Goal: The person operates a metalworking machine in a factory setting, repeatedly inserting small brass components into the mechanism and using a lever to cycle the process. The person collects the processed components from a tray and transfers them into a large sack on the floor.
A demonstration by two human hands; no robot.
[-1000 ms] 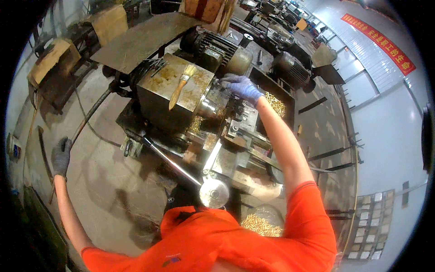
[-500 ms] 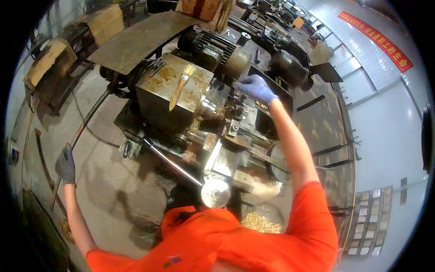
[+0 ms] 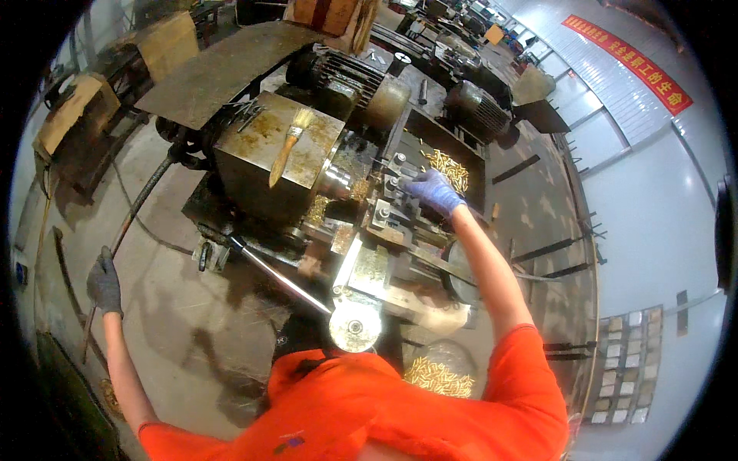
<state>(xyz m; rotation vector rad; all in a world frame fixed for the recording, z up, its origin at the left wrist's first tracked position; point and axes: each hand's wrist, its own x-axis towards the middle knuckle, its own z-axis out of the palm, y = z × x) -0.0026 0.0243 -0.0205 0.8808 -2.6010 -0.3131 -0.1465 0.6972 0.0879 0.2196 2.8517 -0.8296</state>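
My left hand (image 3: 104, 283), in a dark grey glove, is closed around a long metal lever (image 3: 140, 201) that slants up to the lathe's headstock (image 3: 280, 169). My right hand (image 3: 436, 190), in a pale purple glove, is at the tool post (image 3: 382, 213), its fingers drawn together by the clamping bolts. Whatever those fingers hold is hidden. Left of them the chuck (image 3: 335, 181) sticks out from the headstock, with brass shavings around it. Just beyond my right hand, small brass pieces (image 3: 449, 169) lie heaped in a metal tray.
A wooden-handled brush (image 3: 287, 150) lies on the headstock. Near my body are a round handwheel (image 3: 355, 326), a shiny bar handle (image 3: 280, 274) and another heap of brass pieces (image 3: 438, 378). Motors (image 3: 346, 73) and a sheet-metal plate (image 3: 223, 73) stand behind.
My right hand has come down and nearer, from the far side of the tool post to its bolts, uncovering the brass heap in the tray. My left hand keeps its grip on the lever.
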